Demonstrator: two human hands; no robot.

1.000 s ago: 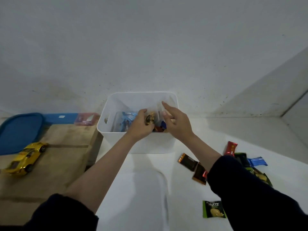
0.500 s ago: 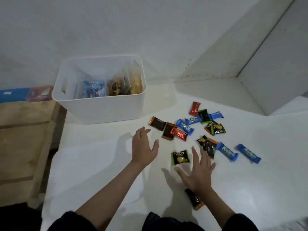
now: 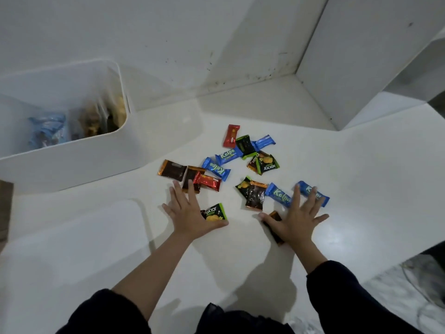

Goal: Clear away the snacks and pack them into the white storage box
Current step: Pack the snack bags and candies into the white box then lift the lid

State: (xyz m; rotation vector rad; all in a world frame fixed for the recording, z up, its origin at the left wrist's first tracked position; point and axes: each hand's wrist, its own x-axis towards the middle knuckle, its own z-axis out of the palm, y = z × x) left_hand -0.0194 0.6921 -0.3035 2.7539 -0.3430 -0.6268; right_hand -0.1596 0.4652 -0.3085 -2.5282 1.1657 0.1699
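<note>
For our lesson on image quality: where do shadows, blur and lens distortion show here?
Head view: arm shadows fall forward on the counter; the box looks bowed by the wide lens, its contents blurred; the snacks read sharp; light is dim and even.

Two bare forearms in pushed-up dark sleeves reach forward side by side, the left hand (image 3: 190, 214) and right hand (image 3: 295, 219) both palm-down with fingers (image 3: 295, 196) spread straight (neither one gripping anything), wrists level.

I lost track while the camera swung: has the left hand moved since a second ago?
Yes. The left hand has left the white storage box and now lies spread on the table beside it, over a green Nextar packet.
</note>
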